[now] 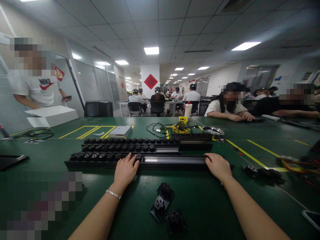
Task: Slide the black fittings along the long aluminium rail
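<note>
Across the table in front of me lies a long black rail (pixel 175 162), its left part filled with a row of black socket modules (pixel 95 156) and its right part showing a bare, shiny channel. Over the last modules of that row, my left hand (pixel 126 169) bends its slightly spread fingers onto the rail; its thumb is hidden. The rail's right end is in my right hand (pixel 219 166), fingers curled over the top edge. Nearer to me sit loose socket modules (pixel 159 206) with copper-coloured pins. Behind the front rail are more black rails (pixel 196 146), partly filled with modules.
Farther back are a flat white box (pixel 120 131), black cables (pixel 158 128), a yellow holder (pixel 183 123), a metal dish (pixel 213 131) and a bottle (pixel 187 110). Dark parts (pixel 262 174) and coloured wires (pixel 293 166) lie right. Co-workers sit across; one person stands left by an open white carton (pixel 52 116).
</note>
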Demonstrator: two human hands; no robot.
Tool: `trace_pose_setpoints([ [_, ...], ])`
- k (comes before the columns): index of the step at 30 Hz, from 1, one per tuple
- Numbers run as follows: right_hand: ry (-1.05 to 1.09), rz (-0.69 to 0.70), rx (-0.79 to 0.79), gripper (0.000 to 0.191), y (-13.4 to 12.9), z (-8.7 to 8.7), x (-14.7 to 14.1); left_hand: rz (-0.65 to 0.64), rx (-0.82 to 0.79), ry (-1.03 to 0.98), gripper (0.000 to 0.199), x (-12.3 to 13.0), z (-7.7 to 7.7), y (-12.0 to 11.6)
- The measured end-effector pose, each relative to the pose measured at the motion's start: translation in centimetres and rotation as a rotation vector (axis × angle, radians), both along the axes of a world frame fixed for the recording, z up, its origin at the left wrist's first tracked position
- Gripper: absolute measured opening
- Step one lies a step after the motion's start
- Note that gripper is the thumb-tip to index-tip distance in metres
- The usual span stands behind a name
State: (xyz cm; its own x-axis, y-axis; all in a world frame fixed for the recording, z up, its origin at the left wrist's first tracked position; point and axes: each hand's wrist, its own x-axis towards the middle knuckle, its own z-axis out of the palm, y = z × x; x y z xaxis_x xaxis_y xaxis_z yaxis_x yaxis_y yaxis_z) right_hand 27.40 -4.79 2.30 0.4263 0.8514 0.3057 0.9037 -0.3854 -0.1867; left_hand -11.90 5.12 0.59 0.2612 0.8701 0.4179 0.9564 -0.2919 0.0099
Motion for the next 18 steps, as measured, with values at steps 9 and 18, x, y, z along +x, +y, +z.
trace_pose_setpoints([
  [9, 0.029, 0.004, -0.023, 0.045, -0.20, 0.35, -0.24, -0.022, -0.007, 0.020, 0.048, -0.09, 0.18, -0.16],
  [18, -0.004, 0.014, -0.020, 0.044, 0.11, -0.12, 0.28, -0.039, -0.026, 0.022, 0.046, 0.03, 0.18, -0.23],
])
